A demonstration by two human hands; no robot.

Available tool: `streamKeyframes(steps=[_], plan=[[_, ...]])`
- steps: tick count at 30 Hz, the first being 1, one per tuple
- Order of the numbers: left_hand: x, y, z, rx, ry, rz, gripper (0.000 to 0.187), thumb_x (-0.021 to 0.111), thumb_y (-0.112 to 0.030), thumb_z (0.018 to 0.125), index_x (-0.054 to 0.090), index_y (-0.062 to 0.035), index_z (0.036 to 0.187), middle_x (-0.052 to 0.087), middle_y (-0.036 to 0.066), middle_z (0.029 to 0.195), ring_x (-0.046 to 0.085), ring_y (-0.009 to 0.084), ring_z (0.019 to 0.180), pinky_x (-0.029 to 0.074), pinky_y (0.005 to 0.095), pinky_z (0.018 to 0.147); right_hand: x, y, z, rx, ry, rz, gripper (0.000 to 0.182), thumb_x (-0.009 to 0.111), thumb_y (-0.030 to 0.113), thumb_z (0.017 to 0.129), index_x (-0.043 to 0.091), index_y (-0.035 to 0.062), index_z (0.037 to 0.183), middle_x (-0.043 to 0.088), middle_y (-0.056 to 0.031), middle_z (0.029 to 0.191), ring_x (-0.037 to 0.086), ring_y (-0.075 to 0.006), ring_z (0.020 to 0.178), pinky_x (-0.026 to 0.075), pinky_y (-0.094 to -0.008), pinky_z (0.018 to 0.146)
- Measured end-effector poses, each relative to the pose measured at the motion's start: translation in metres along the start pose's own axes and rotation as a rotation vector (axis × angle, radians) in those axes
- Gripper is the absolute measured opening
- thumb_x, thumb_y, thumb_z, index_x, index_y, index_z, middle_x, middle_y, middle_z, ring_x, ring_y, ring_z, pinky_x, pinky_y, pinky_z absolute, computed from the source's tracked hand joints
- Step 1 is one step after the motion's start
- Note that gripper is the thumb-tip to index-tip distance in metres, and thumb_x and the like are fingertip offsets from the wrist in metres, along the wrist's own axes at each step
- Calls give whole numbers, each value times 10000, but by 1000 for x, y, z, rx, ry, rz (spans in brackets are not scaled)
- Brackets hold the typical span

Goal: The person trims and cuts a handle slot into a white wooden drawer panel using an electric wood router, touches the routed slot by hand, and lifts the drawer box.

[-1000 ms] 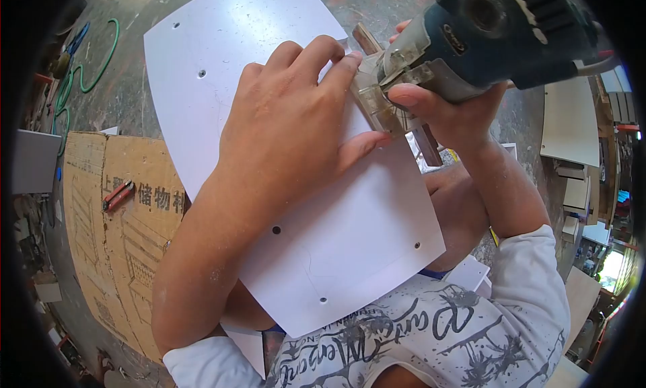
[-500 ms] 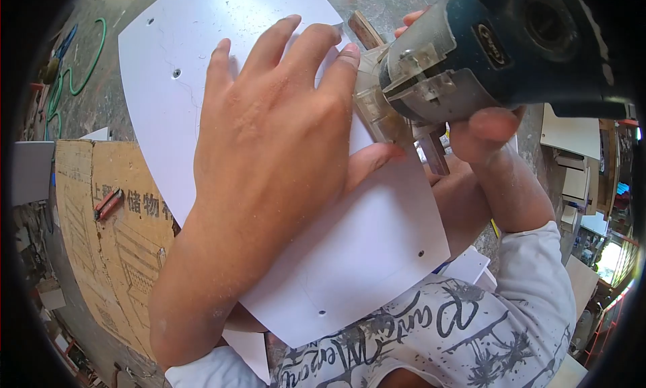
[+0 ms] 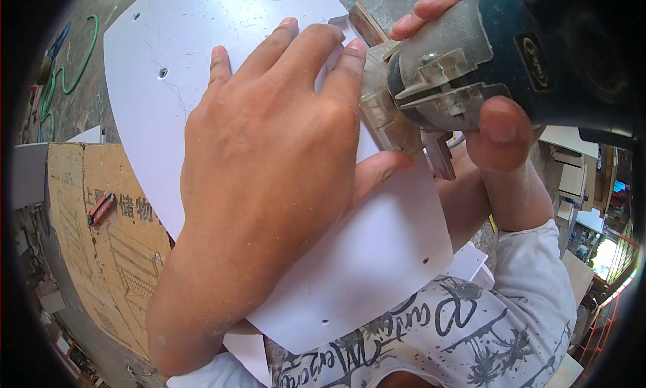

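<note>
Since the earlier frames we have drawn closer: our left hand (image 3: 269,139), which was bunched a second ago, now lies flat and spread wide on the white panel (image 3: 377,253), and the trim router (image 3: 484,65) has grown larger at the upper right. Our right hand (image 3: 498,129) is wrapped around the router's blue body, thumb on its near side. The router's clear base (image 3: 380,109) sits against the panel's right edge, just beside our left fingertips. The panel's long axis runs from upper left down to lower right, across our lap. Open room lies to the left, over the cardboard sheet (image 3: 101,247); red-handled pliers (image 3: 99,208) rest there, and a green hose (image 3: 67,58) curls beyond.
</note>
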State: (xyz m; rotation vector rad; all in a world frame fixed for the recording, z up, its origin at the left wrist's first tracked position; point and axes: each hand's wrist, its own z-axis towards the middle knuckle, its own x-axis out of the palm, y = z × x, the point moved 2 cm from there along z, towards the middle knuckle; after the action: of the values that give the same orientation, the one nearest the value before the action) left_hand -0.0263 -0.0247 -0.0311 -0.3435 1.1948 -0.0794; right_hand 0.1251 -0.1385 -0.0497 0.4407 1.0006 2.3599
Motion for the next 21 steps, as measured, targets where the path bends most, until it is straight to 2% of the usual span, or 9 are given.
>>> streamKeyframes(steps=[5,7,10,12,14,17,21], plan=[[1,2,-1,-2,-29,-44,756,881,-547,648,717,-21,1166,629,98,1316,685,330,1065,537,446,935,15,3,7,-48,-78,43,1058,965,339,580,392,-44,1383,660,-198,993,717,-314,963,620,-380,874],[1,2,-2,0,-34,-43,769,881,-548,650,719,-22,1188,626,104,1319,685,330,1067,537,444,937,16,3,6,-24,-96,71,1071,965,347,575,386,-41,1387,661,-200,992,716,-315,966,618,-381,880],[1,3,-2,-3,-32,-50,789,878,-546,656,716,-34,1233,617,106,1329,684,335,1072,533,472,960,17,15,7,73,-83,-50,988,938,336,624,414,-28,1379,669,-192,1019,714,-310,983,613,-390,881],[0,3,-2,-7,-28,-50,793,876,-545,659,715,-39,1248,612,106,1334,683,339,1076,529,490,979,5,18,7,146,14,-159,925,868,415,715,414,-3,1404,643,-204,1123,689,-329,1060,593,-438,922],[0,4,-3,-16,-27,-57,794,874,-544,661,714,-43,1256,608,103,1338,683,343,1080,525,505,996,-17,11,3,211,188,-249,910,755,590,846,383,36,1465,582,-237,1308,641,-374,1201,558,-524,1005],[0,6,-4,-22,-34,-66,787,873,-544,657,721,-49,1250,607,96,1339,685,344,1077,522,515,1011,-18,11,4,206,220,-219,878,739,547,856,353,54,1471,600,-221,1251,642,-388,1191,560,-517,1004],[-1,8,-3,-29,-42,-75,775,877,-546,648,735,-56,1231,613,89,1324,696,334,1041,531,515,984,-14,13,4,217,210,-257,885,741,557,852,354,48,1463,601,-214,1233,643,-397,1185,560,-513,1001]])
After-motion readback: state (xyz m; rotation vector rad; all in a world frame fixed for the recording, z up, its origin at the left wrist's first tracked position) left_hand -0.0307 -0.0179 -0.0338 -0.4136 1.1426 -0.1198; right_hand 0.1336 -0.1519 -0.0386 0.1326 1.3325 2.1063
